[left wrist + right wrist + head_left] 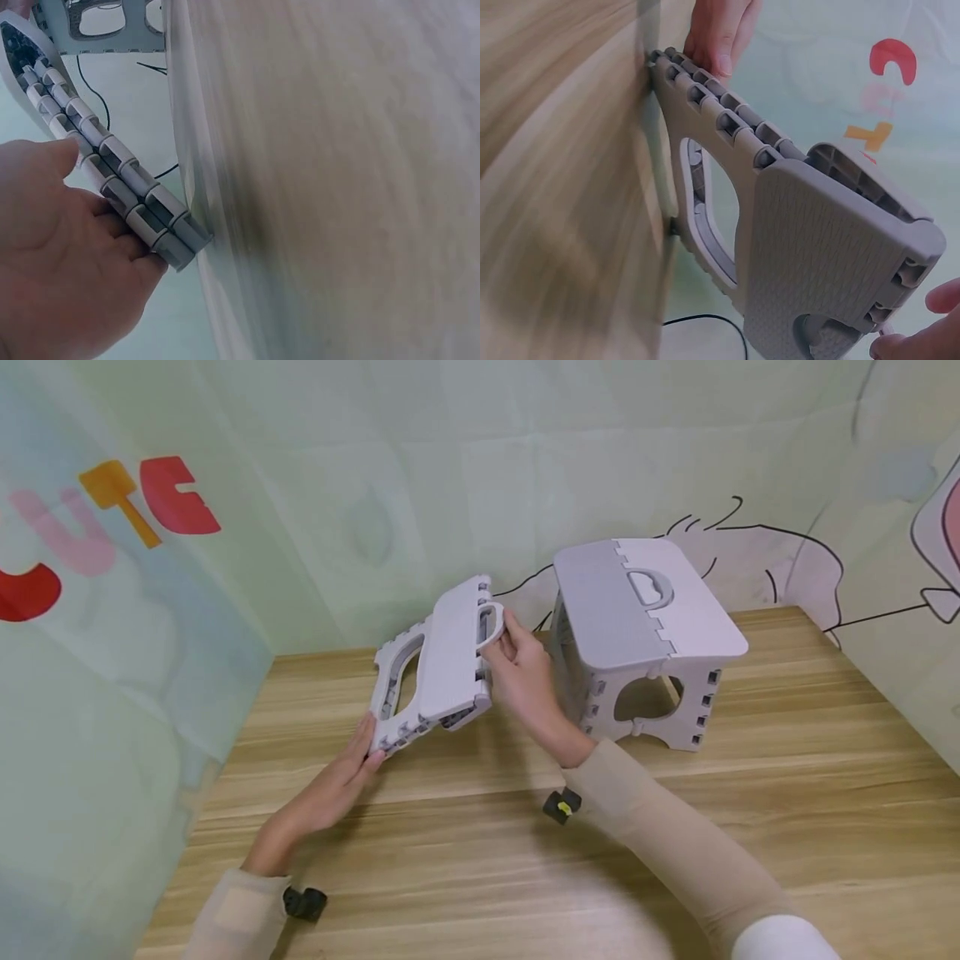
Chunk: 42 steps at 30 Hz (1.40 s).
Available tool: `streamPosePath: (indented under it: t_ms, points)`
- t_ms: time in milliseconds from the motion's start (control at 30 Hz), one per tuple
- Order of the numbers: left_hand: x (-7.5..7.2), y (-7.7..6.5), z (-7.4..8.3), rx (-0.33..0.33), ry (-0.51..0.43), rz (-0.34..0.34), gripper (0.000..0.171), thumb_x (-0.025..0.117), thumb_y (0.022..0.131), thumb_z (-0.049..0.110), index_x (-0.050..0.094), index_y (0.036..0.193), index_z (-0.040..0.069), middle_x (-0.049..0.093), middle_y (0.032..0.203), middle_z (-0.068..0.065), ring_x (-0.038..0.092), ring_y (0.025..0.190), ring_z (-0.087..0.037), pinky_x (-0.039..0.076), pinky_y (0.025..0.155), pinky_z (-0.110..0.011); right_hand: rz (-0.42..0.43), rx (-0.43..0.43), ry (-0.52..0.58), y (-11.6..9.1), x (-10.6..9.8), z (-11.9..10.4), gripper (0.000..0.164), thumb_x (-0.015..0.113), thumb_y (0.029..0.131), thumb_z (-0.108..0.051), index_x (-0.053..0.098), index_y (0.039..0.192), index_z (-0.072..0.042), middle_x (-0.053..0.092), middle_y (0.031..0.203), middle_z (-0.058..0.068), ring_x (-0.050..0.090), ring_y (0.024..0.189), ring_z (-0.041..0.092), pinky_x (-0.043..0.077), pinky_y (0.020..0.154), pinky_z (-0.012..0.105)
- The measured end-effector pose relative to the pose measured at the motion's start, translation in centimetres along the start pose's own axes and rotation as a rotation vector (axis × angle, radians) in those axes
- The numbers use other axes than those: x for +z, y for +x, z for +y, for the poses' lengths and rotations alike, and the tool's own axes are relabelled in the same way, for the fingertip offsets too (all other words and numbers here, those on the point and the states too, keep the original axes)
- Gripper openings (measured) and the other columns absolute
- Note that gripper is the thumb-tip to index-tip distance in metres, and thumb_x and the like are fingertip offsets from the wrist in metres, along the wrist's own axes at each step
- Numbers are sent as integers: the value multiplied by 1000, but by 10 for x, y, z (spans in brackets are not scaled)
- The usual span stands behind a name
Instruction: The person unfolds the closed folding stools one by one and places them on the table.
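Note:
A grey folding step stool [452, 656] is tilted and nearly folded flat, its lower edge at the wooden tabletop. My right hand [525, 681] grips the loop handle at the split between its two top panels. At the lower near corner, my left hand [337, 785] holds the leg edge. The left wrist view shows the thumb of the left hand [67, 255] on one side of the hinged edge [112, 165], with the fingers curled behind. Seen from the right wrist, the top panel [810, 240] hangs beside the leg frame. Part of the right hand [922, 337] shows near the handle.
To the right, a second folding step stool [618, 610] stands unfolded on the wooden table [450, 860]. A printed cloth [420, 468] with coloured letters and line drawings hangs behind and at the left. Small black devices [306, 903] sit beside both wrists.

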<state>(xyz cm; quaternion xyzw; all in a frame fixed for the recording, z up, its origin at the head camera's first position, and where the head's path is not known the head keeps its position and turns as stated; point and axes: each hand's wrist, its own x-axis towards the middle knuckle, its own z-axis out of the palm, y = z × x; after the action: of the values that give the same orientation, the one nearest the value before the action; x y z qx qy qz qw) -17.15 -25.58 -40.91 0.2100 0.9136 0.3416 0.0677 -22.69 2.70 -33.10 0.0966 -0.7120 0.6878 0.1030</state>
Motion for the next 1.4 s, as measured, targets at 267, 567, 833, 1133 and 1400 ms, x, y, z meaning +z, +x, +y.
streamPosePath:
  t_ms: [267,567,833,1133,1400]
  points:
    - [-5,-4,-5,-10,-112,11,61,31,111,24,2,157,-4,-3,163,-26,-1,148,-45,5,119,-59,-70,-74,38,2,12,-15,61,52,99,-3,23,152,7,22,160,16,33,143,15,34,107,14]
    - [-6,-7,-11,-25,-181,15,59,27,112,26,0,158,0,-4,163,-23,-2,148,-43,2,120,-53,-121,-141,-66,5,20,-23,59,51,102,-8,25,153,5,19,160,12,38,139,10,39,103,13]
    - [-6,-8,-12,-27,-223,29,57,27,112,23,2,158,0,-3,163,-23,-1,149,-42,2,120,-36,-134,-203,-196,9,24,-29,58,51,102,-12,27,154,1,34,157,14,44,75,10,41,61,17]
    - [-8,-7,-17,-31,-251,44,56,24,112,24,3,158,-1,-1,163,-24,1,148,-44,3,117,-61,-185,-283,-288,16,29,-39,52,44,105,-13,30,151,6,24,159,20,32,142,18,34,107,18]
    - [-9,-8,-17,-37,-266,47,56,23,112,26,5,158,-1,2,163,-25,2,148,-44,5,120,-52,-224,-294,-446,21,37,-47,49,40,107,-14,32,151,7,25,159,21,21,146,15,23,112,19]
